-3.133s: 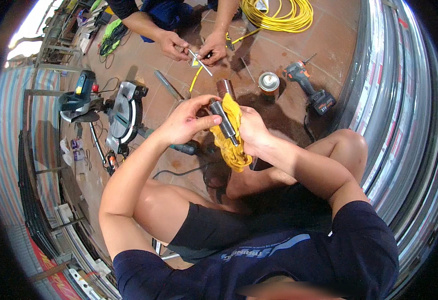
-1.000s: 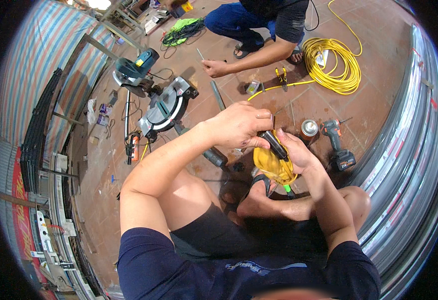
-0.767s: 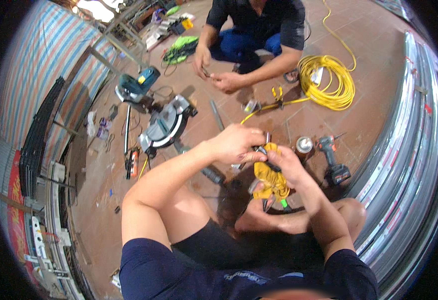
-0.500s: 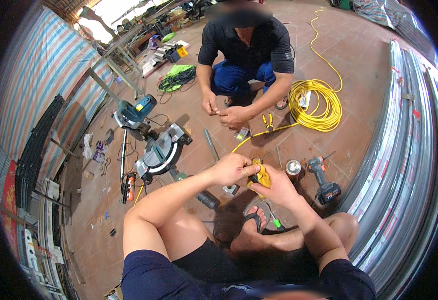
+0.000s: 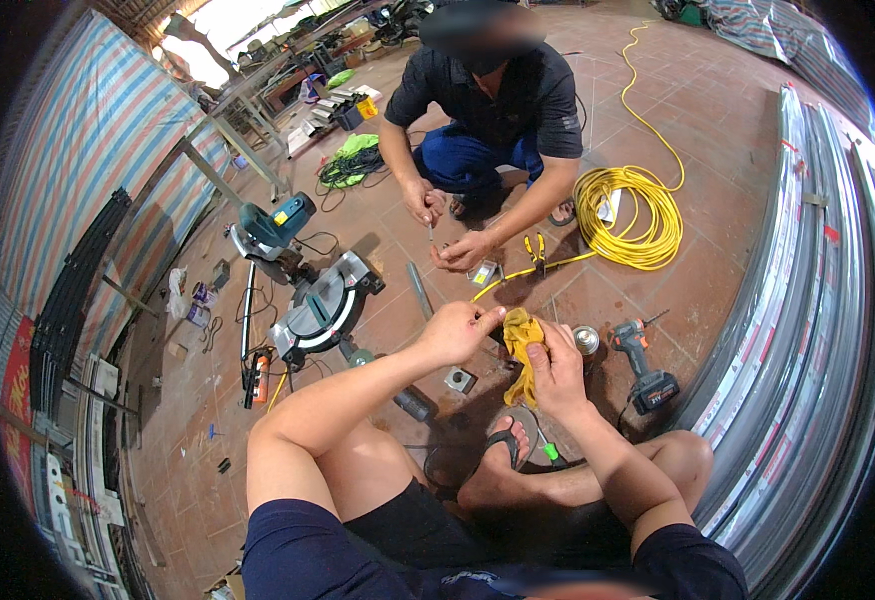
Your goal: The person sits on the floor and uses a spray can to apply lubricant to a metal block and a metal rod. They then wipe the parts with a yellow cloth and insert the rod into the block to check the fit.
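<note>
A crumpled yellow cloth [image 5: 521, 350] hangs from my right hand [image 5: 561, 375], its fingers closed round the cloth's right side. Just left of the cloth is my left hand [image 5: 456, 334], fingers curled in and thumb pointing at the cloth; whatever it may pinch is hidden. Behind my right hand stands a spray can [image 5: 586, 341]. A cordless drill [image 5: 641, 365] with a bit fitted lies to its right. Below my left hand, a square metal piece with a round hole [image 5: 461, 380] rests on the tiled floor. A green-handled screwdriver [image 5: 552, 451] lies by my sandalled foot.
Opposite me squats a co-worker [image 5: 493, 110], holding a small thin item. A mitre saw [image 5: 323, 308] stands left, with a dark cylindrical tool [image 5: 416, 404] nearer me. Yellow hose [image 5: 630, 220] is coiled beyond yellow-handled pliers [image 5: 535, 250]. Long wrapped metal profiles [image 5: 758, 340] line the right.
The yellow cloth has gone from bunched between both hands to hanging looser from my right hand. My left hand has shifted slightly left and up. The co-worker's hands have moved slightly.
</note>
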Demonstrator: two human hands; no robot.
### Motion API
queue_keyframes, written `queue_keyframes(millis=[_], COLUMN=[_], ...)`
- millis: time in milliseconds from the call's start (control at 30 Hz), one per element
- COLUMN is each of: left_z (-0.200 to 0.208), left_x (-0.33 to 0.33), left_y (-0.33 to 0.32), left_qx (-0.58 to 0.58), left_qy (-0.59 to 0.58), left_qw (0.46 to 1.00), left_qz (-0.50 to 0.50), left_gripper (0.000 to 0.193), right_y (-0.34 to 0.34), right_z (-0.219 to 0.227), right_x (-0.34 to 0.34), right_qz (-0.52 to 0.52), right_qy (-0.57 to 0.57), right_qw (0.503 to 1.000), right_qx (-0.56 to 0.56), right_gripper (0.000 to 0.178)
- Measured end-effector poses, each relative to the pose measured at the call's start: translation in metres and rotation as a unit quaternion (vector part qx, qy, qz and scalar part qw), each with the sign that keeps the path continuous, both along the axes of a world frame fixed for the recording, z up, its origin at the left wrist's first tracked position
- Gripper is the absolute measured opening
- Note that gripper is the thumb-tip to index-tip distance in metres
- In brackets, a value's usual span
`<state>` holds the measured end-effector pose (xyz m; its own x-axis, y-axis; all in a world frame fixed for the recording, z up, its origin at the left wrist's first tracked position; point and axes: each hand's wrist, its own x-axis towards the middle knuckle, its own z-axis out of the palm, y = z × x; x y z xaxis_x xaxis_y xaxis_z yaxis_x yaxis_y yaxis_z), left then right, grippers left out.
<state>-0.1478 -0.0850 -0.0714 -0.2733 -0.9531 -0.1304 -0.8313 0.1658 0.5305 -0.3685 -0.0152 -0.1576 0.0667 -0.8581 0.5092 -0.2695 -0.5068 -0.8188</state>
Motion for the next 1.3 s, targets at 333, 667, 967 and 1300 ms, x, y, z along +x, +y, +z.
queue_keyframes(millis=[333, 667, 967, 1300], left_z=[0.008, 0.013, 0.005, 0.067], left_x=[-0.016, 0.000, -0.010, 0.233], left_y=[0.029, 0.011, 0.026, 0.220], left_qx=[-0.110, -0.273, -0.124, -0.376], left_qy=[0.008, -0.031, -0.157, 0.141], left_qw=[0.990, 0.850, 0.947, 0.869], left_qz=[-0.090, -0.449, -0.252, 0.288], left_gripper=[0.057, 0.041, 0.066, 0.075], right_y=[-0.004, -0.004, 0.012, -0.020], right_z=[-0.003, -0.019, -0.039, -0.170], right_x=[-0.002, 0.001, 0.022, 0.026], right_qz=[0.086, 0.345, 0.133, 0.115], right_qy=[0.051, -0.013, 0.046, -0.082], right_qw=[0.995, 0.920, 0.956, 0.945], right_qx=[0.002, 0.185, 0.257, 0.294], right_gripper=[0.065, 0.040, 0.015, 0.037])
